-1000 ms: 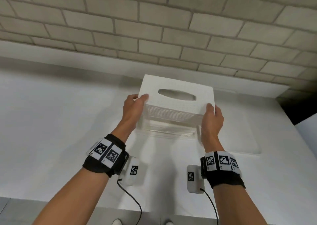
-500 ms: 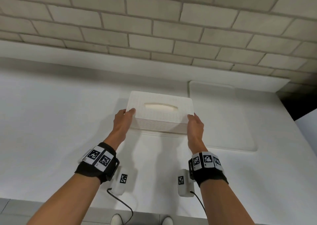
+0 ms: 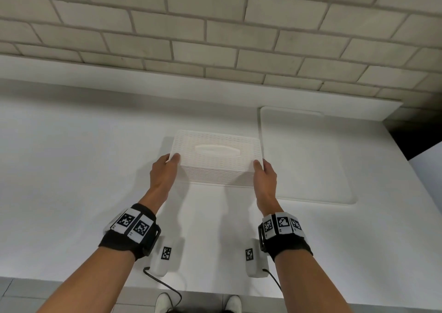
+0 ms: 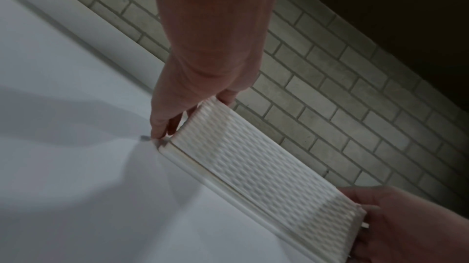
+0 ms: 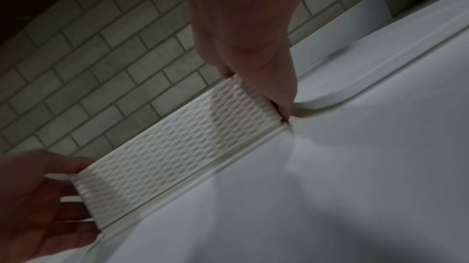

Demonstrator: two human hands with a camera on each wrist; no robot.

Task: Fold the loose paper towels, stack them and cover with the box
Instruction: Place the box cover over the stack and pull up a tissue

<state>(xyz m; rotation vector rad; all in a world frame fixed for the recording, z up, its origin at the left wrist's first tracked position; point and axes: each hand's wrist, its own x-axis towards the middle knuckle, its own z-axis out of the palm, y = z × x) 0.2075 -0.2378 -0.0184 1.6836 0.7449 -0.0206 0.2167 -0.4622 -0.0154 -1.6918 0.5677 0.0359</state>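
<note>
My left hand (image 3: pixel 165 173) and right hand (image 3: pixel 264 179) grip the box (image 3: pixel 216 159) ends at frame centre on the desk (image 3: pixel 71 169); my far fingers and the towels stay hidden.

White counter (image 3: pixel 71 169) — flat white mat (image 3: pixel 311 164) — brick wall (image 3: pixel 215 26) behind.

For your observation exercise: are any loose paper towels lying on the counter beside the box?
No, only the box, held by the left hand and right hand.

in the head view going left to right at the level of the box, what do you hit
left hand → box → right hand → flat white mat lying on the counter
</note>
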